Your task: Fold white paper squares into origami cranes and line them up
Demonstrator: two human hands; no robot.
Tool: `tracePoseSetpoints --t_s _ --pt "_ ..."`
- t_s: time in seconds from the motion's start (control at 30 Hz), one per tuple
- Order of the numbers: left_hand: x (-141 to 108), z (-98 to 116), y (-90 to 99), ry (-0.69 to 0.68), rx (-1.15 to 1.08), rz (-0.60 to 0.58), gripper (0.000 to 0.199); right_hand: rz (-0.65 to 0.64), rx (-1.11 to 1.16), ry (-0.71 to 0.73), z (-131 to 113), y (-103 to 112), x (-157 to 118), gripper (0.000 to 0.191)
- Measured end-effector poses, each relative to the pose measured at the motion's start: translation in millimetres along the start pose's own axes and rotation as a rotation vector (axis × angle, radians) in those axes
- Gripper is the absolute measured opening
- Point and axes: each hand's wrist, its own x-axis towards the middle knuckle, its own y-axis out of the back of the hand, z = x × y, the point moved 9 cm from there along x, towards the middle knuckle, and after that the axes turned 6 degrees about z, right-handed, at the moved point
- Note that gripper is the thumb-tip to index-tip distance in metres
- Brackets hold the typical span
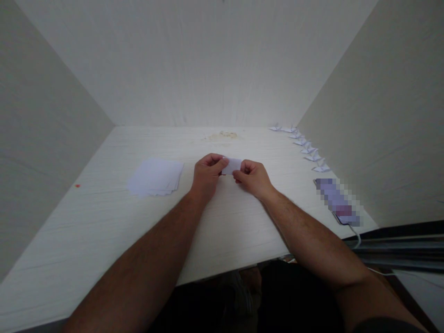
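Note:
Between my hands, above the middle of the table, is a small white piece of folded paper [232, 165]. My left hand [209, 171] pinches its left end with the thumb on top. The right end is gripped by my right hand [252, 175], thumb and curled fingers closed on it. A stack of white paper sheets [156, 176] lies on the table to the left of my left hand, its edges slightly uneven.
Several folded white paper figures [314, 156] stand in a row along the right wall. A phone [335, 201] with a white cable [357, 238] lies at the right edge. A small red thing [77, 186] is at the far left. The table [229, 249] has walls on three sides.

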Motion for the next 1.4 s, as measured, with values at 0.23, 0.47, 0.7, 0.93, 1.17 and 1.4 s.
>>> tracePoseSetpoints --t_s 0.23,0.47,0.7,0.93,1.17,1.4 --pt "1.5 1.5 3.0 -0.017 0.04 0.021 0.019 -0.021 -0.006 -0.017 1.8 -2.2 -1.0 0.022" --pt "-4.1 0.1 -6.9 0.026 0.195 -0.077 0.023 -0.015 -0.006 -0.017 0.8 -0.6 -1.5 0.021" --pt "-12.4 4.8 -17.7 -0.029 0.445 -0.205 0.037 0.127 0.043 0.025 -6.8 13.5 2.0 0.019" --pt "-12.7 6.1 -16.2 -0.03 0.483 -0.189 0.036 0.131 -0.031 0.063 -5.3 18.8 4.3 0.025" --pt "-13.2 11.5 -15.7 -0.07 0.43 -0.143 0.031 0.152 -0.089 0.043 -2.6 21.4 5.4 0.032" --pt "-13.0 15.9 -11.0 -0.093 0.479 -0.086 0.024 0.104 -0.043 0.024 0.5 16.4 6.9 0.029"
